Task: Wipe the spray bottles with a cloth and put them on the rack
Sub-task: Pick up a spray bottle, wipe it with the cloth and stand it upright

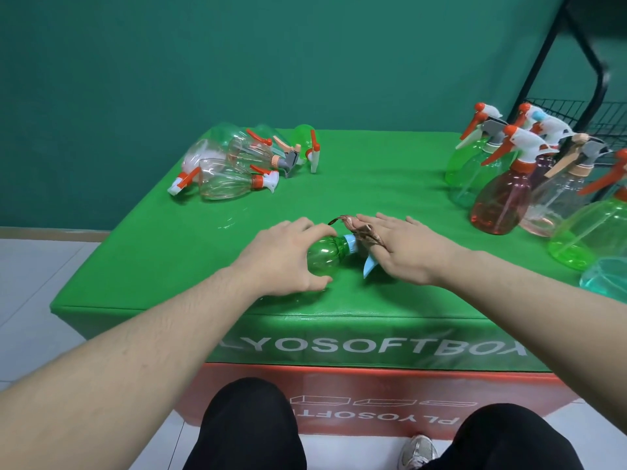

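A dark green wall backs a bench (373, 171) covered in bright green padding, with white lettering on its front edge and an orange panel below. On the bench lies a green spray bottle (324, 257) on its side, with a light blue collar and trigger. The left hand (288, 257) curls over the bottle's body and grips it. The right hand (405, 249), just beside the bottle's head, has its fingers stretched out nearly flat over a brownish cloth (363, 230), pressing it against the blue nozzle (only crumpled edges of the cloth show past the fingers).

Beyond the left hand and off to its left sits a pile of lying spray bottles (237, 164), clear and green with orange and white triggers. Beyond the right hand and out to its right stands a cluster of upright spray bottles (509, 184), green, pink and clear. Behind that cluster is a black wire rack (597, 113). Below the forearms, dark trousers and one pale shoe show against a white tiled floor.
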Motion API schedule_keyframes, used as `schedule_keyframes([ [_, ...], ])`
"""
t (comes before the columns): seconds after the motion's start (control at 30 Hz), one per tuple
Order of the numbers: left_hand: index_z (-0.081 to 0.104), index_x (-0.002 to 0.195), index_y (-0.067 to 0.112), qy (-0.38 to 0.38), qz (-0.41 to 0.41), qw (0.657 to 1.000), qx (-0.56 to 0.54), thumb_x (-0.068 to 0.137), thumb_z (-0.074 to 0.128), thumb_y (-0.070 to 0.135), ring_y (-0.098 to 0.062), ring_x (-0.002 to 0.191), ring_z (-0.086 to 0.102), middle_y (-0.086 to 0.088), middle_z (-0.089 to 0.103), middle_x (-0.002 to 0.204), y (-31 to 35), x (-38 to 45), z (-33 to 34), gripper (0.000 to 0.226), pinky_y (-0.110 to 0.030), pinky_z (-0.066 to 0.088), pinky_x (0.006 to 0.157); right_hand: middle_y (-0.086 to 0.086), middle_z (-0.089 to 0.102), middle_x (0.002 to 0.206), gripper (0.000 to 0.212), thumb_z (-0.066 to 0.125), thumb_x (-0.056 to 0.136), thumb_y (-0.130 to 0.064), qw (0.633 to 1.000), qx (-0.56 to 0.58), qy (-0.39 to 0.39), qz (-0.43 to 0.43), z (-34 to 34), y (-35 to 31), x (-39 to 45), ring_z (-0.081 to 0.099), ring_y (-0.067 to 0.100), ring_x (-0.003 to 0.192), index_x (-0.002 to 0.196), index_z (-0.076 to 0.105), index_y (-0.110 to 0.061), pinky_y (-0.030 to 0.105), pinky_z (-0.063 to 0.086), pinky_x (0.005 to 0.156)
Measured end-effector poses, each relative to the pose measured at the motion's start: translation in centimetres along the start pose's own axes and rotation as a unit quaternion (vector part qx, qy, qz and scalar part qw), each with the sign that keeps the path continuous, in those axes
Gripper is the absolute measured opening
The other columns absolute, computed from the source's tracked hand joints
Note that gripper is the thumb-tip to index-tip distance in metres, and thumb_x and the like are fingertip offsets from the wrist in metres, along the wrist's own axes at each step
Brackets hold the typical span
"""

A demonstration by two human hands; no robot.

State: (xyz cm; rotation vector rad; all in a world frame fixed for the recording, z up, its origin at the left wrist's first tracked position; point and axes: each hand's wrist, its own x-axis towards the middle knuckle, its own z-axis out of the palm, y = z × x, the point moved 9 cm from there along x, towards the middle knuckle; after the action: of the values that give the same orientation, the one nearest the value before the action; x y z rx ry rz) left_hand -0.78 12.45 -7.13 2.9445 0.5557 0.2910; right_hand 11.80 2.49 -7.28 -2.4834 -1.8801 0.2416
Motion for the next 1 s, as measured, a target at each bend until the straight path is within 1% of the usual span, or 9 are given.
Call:
schedule_keyframes([
  [0.13,0.037,0.149,0.045,-0.002,-0.010,1.000,0.001,0.079,0.072,0.066,-0.018,0.126,0.052,0.008,0.051,0.142,0.0,0.0,-0.2,0.080,-0.038,0.048,0.103,-0.016,0.009,0.168,0.054,0.020,0.109,-0.041,1.000,0.023,0.007,0.005,0.2,0.1,0.0,0.010,0.013,0.156,0.162,0.009,-0.038,0.050,0.009,0.126],
  [0.33,0.040,0.147,0.044,-0.009,-0.026,1.000,-0.002,0.080,0.074,0.063,-0.020,0.120,0.056,0.006,0.054,0.139,0.1,0.5,-0.5,0.078,-0.036,0.048,0.099,-0.022,0.002,0.167,0.056,0.024,0.109,-0.037,1.000,0.014,0.023,0.005,0.8,0.9,-3.4,0.007,0.010,0.156,0.161,0.004,-0.039,0.048,0.006,0.127],
  [0.47,0.041,0.147,0.044,-0.011,-0.034,0.999,0.003,0.079,0.074,0.064,-0.020,0.117,0.057,0.006,0.056,0.136,0.2,0.5,-0.5,0.078,-0.036,0.049,0.096,-0.015,0.002,0.168,0.058,0.025,0.108,-0.035,0.999,-0.014,0.033,0.009,1.3,0.1,-5.3,0.003,0.008,0.156,0.163,0.008,-0.032,0.045,0.002,0.127],
  [0.6,0.039,0.148,0.043,-0.016,-0.042,0.999,0.015,0.081,0.073,0.064,-0.016,0.106,0.053,0.004,0.056,0.134,0.6,0.5,-0.6,0.078,-0.034,0.050,0.090,-0.011,0.005,0.169,0.068,0.013,0.096,-0.042,0.999,-0.030,0.040,0.000,2.2,-1.4,-6.2,0.001,0.010,0.156,0.163,0.011,-0.029,0.043,-0.001,0.126],
  [0.63,0.039,0.149,0.042,-0.016,-0.043,0.999,0.018,0.081,0.073,0.063,-0.016,0.105,0.052,0.003,0.056,0.134,0.7,0.6,-0.6,0.078,-0.034,0.050,0.089,-0.011,0.005,0.169,0.068,0.013,0.096,-0.042,0.999,-0.027,0.037,-0.002,2.4,-1.7,-6.3,0.001,0.010,0.156,0.163,0.011,-0.029,0.041,-0.002,0.126],
  [0.7,0.039,0.149,0.041,-0.012,-0.049,0.998,0.021,0.082,0.072,0.063,-0.018,0.109,0.055,0.002,0.055,0.136,0.8,0.7,-0.6,0.078,-0.035,0.050,0.089,-0.010,0.005,0.169,0.070,0.010,0.094,-0.043,0.999,-0.025,0.032,-0.014,2.8,-2.4,-6.6,0.002,0.012,0.156,0.163,0.010,-0.029,0.038,-0.004,0.126],
  [0.83,0.038,0.149,0.039,-0.001,-0.072,0.997,0.022,0.082,0.071,0.064,-0.023,0.116,0.058,0.000,0.053,0.139,0.5,0.5,-0.6,0.079,-0.037,0.052,0.090,-0.010,0.002,0.169,0.086,-0.002,0.080,-0.050,0.997,-0.059,0.022,-0.036,3.1,-3.2,-6.7,0.002,0.012,0.156,0.163,0.007,-0.029,0.035,-0.003,0.127],
  [0.93,0.036,0.151,0.038,-0.002,-0.079,0.997,0.021,0.082,0.072,0.064,-0.023,0.114,0.058,-0.002,0.051,0.140,0.5,0.3,-0.6,0.082,-0.039,0.054,0.091,-0.008,0.004,0.170,0.085,-0.003,0.081,-0.050,0.997,-0.066,0.032,-0.022,2.4,-2.6,-5.8,0.005,0.013,0.157,0.163,0.007,-0.028,0.034,-0.002,0.125],
  [1.0,0.034,0.152,0.037,-0.008,-0.074,0.997,0.023,0.081,0.074,0.062,-0.023,0.114,0.057,-0.003,0.049,0.139,0.8,0.1,-0.5,0.085,-0.037,0.054,0.089,-0.006,0.003,0.170,0.075,0.005,0.091,-0.047,0.996,-0.077,0.037,-0.002,1.8,-2.1,-4.9,0.005,0.015,0.157,0.163,0.006,-0.026,0.038,0.002,0.125],
])
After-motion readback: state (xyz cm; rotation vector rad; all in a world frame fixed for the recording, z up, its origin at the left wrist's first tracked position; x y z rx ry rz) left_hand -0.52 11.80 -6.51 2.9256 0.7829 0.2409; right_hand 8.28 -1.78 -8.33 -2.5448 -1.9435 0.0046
